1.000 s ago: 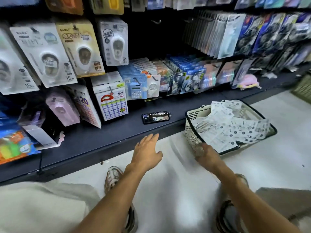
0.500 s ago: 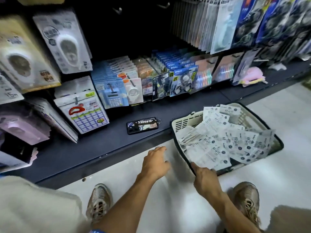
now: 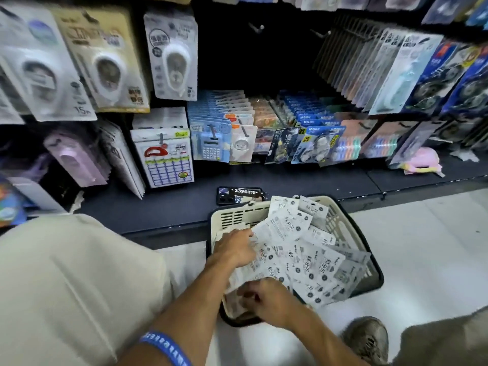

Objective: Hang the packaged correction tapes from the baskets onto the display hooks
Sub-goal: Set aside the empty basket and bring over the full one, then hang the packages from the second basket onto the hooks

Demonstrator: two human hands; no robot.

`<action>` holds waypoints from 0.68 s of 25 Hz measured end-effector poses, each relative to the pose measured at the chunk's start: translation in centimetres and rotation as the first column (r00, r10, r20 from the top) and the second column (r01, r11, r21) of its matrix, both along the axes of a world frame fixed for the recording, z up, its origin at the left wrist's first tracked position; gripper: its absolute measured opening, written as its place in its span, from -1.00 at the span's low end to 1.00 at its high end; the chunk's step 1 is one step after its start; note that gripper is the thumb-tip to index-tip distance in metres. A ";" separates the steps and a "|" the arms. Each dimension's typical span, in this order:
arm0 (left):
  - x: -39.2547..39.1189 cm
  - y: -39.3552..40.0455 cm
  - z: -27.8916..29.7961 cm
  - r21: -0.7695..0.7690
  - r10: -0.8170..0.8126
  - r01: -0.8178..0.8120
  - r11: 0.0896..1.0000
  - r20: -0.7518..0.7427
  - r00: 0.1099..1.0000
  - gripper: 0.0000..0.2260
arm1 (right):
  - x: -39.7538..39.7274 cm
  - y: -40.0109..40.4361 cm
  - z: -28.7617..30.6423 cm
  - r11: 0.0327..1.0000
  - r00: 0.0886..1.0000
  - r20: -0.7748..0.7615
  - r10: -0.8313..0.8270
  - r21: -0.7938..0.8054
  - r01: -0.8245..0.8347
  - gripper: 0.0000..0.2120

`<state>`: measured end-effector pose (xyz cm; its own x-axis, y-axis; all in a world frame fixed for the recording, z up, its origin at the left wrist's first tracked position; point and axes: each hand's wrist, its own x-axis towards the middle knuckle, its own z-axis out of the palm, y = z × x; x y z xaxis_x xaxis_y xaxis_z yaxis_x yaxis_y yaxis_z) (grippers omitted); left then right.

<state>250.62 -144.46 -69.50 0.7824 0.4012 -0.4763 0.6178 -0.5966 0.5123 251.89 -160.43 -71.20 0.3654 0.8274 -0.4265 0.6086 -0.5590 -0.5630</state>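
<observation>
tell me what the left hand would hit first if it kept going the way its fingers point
Probably the white packets piled in the basket: the left hand already lies at their near edge, fingers aimed right across the heap. Depth is unclear, so it might skim over them.

The tag lying on the phone on the dark shelf reads "3396875" in white digits. The large white correction tape card hanging at upper left carries "15m" near its lower edge. The blue blister packs on the lower hooks show a yellow-green "36" sticker and the "M&G" brand on their headers. The white packaged correction tapes piled in the basket bear large Chinese characters, too blurred to read with certainty.
</observation>
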 end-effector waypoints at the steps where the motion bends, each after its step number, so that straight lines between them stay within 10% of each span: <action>1: -1.1 0.3 -0.5 0.017 -0.030 0.030 0.999 -0.016 0.999 -0.43 | 1.5 -0.5 0.4 0.995 0.993 0.071 -0.089 0.044 0.086 -0.79; 5: -3.9 1.1 -2.5 0.055 -0.060 0.060 0.997 -0.010 0.998 -0.19 | 7.5 -3.0 1.3 0.874 0.830 0.279 -0.483 0.203 0.441 -0.68; 11: -2.6 1.2 -5.1 0.353 -0.113 0.115 0.929 -0.027 0.993 -0.32 | 6.9 0.4 -1.2 0.998 0.955 0.290 -0.063 -0.010 0.068 -0.37; 17: 0.1 2.4 -7.1 0.499 -0.086 0.100 0.861 -0.052 0.995 -0.44 | 9.1 2.5 -3.7 0.992 0.988 0.093 -0.122 0.003 0.122 -0.28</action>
